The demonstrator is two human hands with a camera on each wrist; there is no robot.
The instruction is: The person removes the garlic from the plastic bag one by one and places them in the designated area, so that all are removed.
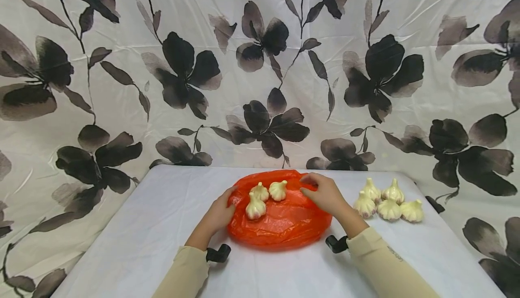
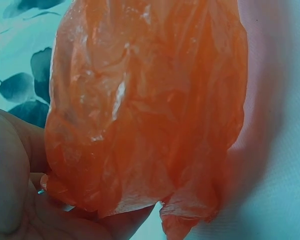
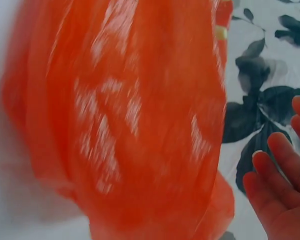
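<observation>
A red plastic bag (image 1: 280,221) lies spread in a rounded heap, with three garlic bulbs (image 1: 256,206) on its left part. At its left edge, my left hand (image 1: 217,212) grips the plastic; in the left wrist view the fingers of that hand (image 2: 12,175) reach beneath the edge of the bag (image 2: 145,110). My right hand (image 1: 327,194) is over the bag's right edge with fingers loosely bent. The right wrist view shows that hand (image 3: 285,192) apart from the bag (image 3: 140,125), holding nothing.
Several more garlic bulbs (image 1: 389,210) stand grouped on the white table (image 1: 142,225), right of my right hand. A flower-patterned cloth (image 1: 260,81) hangs behind the table's back edge. Black wrist mounts (image 1: 218,253) sit at both sleeves.
</observation>
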